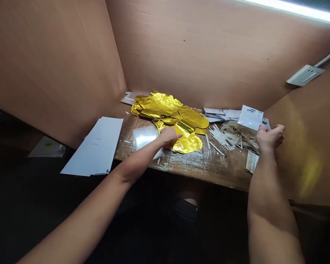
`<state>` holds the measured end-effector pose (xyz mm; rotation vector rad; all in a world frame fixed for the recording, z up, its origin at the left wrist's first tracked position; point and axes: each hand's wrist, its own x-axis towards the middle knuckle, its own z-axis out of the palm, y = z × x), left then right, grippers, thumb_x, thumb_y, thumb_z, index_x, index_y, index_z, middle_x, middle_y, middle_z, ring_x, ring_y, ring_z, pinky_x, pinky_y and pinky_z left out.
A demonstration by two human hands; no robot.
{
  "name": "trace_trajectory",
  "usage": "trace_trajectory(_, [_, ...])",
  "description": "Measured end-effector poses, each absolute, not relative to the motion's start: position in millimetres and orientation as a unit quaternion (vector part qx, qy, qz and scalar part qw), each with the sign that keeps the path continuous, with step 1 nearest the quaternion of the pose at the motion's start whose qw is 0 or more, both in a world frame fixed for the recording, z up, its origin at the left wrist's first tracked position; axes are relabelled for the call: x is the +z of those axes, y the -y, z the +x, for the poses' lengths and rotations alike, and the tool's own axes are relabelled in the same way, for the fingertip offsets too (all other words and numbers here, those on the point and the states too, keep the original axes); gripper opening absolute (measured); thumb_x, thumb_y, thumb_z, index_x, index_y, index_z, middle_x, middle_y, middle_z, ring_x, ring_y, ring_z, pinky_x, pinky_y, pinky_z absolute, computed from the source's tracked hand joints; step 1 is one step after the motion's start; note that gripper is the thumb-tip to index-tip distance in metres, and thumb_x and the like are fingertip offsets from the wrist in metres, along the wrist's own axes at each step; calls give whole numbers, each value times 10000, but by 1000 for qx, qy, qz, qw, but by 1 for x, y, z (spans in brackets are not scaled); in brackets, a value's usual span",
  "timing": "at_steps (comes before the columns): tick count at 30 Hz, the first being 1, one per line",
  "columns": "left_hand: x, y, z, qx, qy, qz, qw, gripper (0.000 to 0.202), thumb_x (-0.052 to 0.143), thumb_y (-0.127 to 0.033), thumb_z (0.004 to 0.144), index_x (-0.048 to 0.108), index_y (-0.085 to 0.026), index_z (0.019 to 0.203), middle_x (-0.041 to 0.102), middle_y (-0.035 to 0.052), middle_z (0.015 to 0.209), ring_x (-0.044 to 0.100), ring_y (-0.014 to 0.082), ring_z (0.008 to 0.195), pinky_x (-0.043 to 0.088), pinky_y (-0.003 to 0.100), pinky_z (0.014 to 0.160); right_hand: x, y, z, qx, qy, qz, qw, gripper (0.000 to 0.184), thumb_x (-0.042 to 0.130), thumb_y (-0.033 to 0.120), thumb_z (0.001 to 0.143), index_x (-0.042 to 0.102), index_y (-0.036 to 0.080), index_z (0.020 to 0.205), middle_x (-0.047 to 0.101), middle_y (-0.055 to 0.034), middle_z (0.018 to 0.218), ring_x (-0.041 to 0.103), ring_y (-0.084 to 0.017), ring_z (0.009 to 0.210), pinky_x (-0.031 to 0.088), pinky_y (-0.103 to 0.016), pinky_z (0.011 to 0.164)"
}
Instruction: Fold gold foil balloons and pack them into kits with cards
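My left hand [170, 136] is over the front of a pile of gold foil balloons [165, 104]. Its index finger reaches across the nearest shiny foil while the other fingers curl under. Whatever lies beneath those curled fingers is hidden. At the right, my right hand [269, 136] grips the lower right edge of a flat packet [250, 118] with a white printed card and a hang slot. The packet is raised and tilted toward me. Left of that hand are white sticks [222, 138] and a coil of beige string or netting [238, 130].
Clear plastic sleeves [145, 138] lie left of the foil. A stack of white card sheets [96, 146] overhangs the table's left front edge. More white packets [220, 114] are at the back. Wooden panels [198, 55] enclose the table, with a power strip [305, 75] at right.
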<state>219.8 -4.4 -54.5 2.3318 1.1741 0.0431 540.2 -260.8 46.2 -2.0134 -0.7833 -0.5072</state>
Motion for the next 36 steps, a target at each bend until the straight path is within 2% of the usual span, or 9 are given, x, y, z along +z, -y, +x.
trace_trajectory(2, [-58, 5, 233, -8, -435, 854, 287, 514, 869, -533, 759, 760, -97, 1007, 748, 298, 1194, 650, 470, 1271, 501, 479, 1039, 48, 239, 539, -182, 337, -817, 430, 439, 634, 463, 995, 722, 39, 1066, 717, -324, 999, 684, -325, 877, 457, -543, 802])
trace_trajectory(6, [-69, -1, 232, 35, -427, 834, 346, 309, 915, -364, 678, 730, -150, 802, 790, 195, 1039, 706, 386, 1158, 525, 401, 972, -24, 193, 458, 3, 501, -775, 385, 317, 679, 445, 958, 772, 156, 866, 745, -103, 802, 656, -225, 725, 506, -382, 740])
trace_trajectory(11, [-69, -16, 195, 138, -403, 784, 452, 263, 743, -351, 881, 626, -162, 739, 696, 58, 761, 712, 208, 828, 551, 288, 769, -110, 158, 366, 124, 601, -707, 352, 258, 773, 479, 861, 758, 224, 824, 731, -57, 888, 636, -223, 853, 485, -344, 829])
trace_trajectory(15, [-62, -25, 132, 247, -378, 705, 547, 207, 661, -349, 963, 610, -160, 1033, 689, 34, 878, 684, 109, 748, 566, 242, 749, -117, 151, 359, 168, 607, -695, 347, 289, 766, 469, 842, 674, 225, 717, 675, -50, 850, 574, -215, 830, 440, -324, 788])
trace_trajectory(19, [-74, -22, 68, 358, -408, 560, 626, 827, 709, -176, 863, 290, -266, 1571, 669, -24, 868, 728, 136, 723, 603, 278, 727, -95, 149, 373, 222, 597, -686, 351, 372, 705, 522, 871, 628, 220, 668, 579, 1, 668, 487, -171, 672, 379, -293, 661])
trace_trajectory(23, [-94, -14, 38, 315, -483, 654, 489, 931, 642, -182, 893, 160, -298, 1680, 704, 33, 1010, 760, 193, 866, 638, 364, 829, -56, 140, 391, 296, 578, -670, 359, 477, 682, 646, 877, 606, 208, 705, 511, 30, 618, 403, -131, 594, 332, -268, 569])
trace_trajectory(28, [-89, -5, 32, 189, -503, 818, 207, 504, 606, -309, 973, 590, -212, 1467, 503, 177, 1597, 566, 370, 1402, 453, 532, 1193, -12, 108, 427, 366, 446, -735, 357, 497, 766, 654, 845, 600, 195, 750, 520, 28, 631, 411, -105, 544, 364, -254, 530])
trace_trajectory(33, [-79, 23, 38, 115, -528, 839, 73, 492, 527, -529, 1037, 657, -224, 1400, 275, 146, 1767, 353, 430, 1565, 421, 604, 1184, 10, 84, 464, 230, 402, -830, 310, 397, 784, 517, 859, 664, 154, 753, 622, -71, 662, 566, -196, 621, 443, -318, 603])
trace_trajectory(36, [-88, 39, 45, 118, -471, 874, 34, 491, 550, -527, 1032, 656, -250, 1424, 383, 125, 1726, 319, 392, 1599, 313, 614, 1264, 9, 80, 465, 95, 389, -869, 290, 402, 589, 492, 988, 714, 110, 996, 708, -202, 916, 651, -323, 908, 472, -407, 784])
